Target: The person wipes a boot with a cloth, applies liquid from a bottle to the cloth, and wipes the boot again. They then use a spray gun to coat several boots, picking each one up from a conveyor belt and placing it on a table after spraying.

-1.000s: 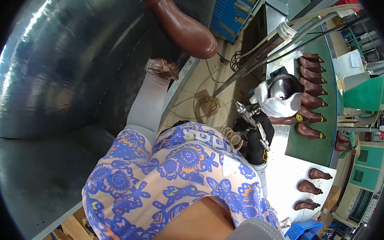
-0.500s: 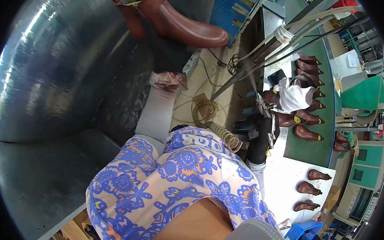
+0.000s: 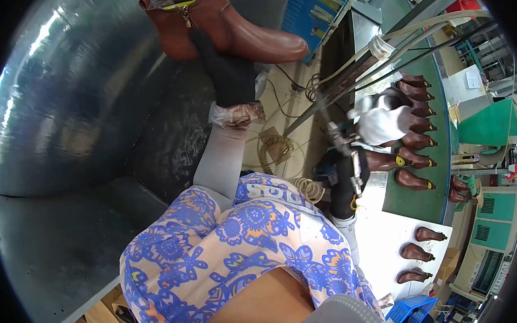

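My left hand (image 3: 230,75), in a black glove, is closed around a brown leather ankle boot (image 3: 258,37) from below. The boot lies sideways with its toe pointing right, and its zip and yellow lining show at the opening. On the right, my other black-gloved hand, my right hand (image 3: 342,177), grips a metal spray gun (image 3: 355,165). The gun's front end is smeared by motion. Close beyond it is a blurred white cloth-like thing (image 3: 385,124). A brown boot (image 3: 381,160) lies just right of my right hand.
A large dark metal hood (image 3: 75,112) curves around the left side. Several brown boots (image 3: 414,179) line a green belt (image 3: 401,204), and more lie on a white board (image 3: 371,243). A coiled hose (image 3: 307,189) hangs near my waist. A blue basket (image 3: 409,312) stands below.
My left hand has turned and shifted slightly right, and the boot's zipped side shows more. The spray gun has swung left and down a little. The white thing has moved left.
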Action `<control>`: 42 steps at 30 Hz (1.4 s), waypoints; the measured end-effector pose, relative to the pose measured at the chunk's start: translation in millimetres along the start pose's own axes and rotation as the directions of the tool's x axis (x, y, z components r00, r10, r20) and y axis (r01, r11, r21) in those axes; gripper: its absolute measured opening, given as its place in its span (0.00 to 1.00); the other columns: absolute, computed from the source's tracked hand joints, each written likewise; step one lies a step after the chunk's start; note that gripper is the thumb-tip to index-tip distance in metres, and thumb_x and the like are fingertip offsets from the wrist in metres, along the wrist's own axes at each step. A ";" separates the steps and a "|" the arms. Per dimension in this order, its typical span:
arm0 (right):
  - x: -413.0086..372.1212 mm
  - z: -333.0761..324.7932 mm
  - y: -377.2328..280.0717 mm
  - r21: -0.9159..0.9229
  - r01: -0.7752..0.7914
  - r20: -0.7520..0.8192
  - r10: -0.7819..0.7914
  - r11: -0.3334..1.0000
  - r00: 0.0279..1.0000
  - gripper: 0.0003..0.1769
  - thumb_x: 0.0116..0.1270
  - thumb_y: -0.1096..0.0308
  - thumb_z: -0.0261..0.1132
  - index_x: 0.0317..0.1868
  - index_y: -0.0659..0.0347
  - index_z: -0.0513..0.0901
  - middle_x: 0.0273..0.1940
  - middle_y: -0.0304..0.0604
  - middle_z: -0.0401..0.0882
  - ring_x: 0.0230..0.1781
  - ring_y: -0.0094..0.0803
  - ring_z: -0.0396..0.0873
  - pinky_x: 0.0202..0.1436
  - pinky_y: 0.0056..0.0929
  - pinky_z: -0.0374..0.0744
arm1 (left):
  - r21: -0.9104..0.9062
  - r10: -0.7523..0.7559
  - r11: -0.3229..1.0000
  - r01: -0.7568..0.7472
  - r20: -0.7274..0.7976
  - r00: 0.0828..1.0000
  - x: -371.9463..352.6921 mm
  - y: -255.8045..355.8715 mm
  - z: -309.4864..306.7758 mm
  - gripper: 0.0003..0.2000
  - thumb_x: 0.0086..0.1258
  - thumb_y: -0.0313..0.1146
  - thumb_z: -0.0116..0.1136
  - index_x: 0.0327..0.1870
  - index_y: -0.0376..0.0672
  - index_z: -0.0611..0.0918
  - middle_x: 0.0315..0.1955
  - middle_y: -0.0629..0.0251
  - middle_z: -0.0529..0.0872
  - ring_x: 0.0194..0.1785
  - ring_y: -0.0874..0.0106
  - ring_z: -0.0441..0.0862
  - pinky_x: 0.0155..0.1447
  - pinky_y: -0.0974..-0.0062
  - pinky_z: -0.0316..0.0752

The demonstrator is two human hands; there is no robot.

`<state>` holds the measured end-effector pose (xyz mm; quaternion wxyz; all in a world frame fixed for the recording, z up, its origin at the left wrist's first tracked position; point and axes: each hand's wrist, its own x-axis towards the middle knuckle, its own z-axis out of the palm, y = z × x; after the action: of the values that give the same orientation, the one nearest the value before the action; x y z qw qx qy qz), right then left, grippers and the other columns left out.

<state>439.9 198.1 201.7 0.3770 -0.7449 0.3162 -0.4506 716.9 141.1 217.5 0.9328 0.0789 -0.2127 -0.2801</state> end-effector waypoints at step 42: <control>27.2 -52.4 -15.6 0.127 0.095 0.526 -0.148 0.987 0.837 0.18 0.44 0.66 0.73 0.36 0.61 0.79 0.30 0.41 0.79 0.24 0.34 0.78 0.29 0.27 0.70 | 0.035 -0.628 0.775 0.631 0.155 0.762 61.5 23.8 -135.1 0.32 0.71 0.60 0.43 0.68 0.47 0.63 0.61 0.62 0.69 0.61 0.69 0.69 0.65 0.66 0.67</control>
<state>405.0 169.5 242.9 0.4559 -0.8403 0.1290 -0.2634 834.4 130.5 124.3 0.7656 0.1141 -0.2442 -0.5842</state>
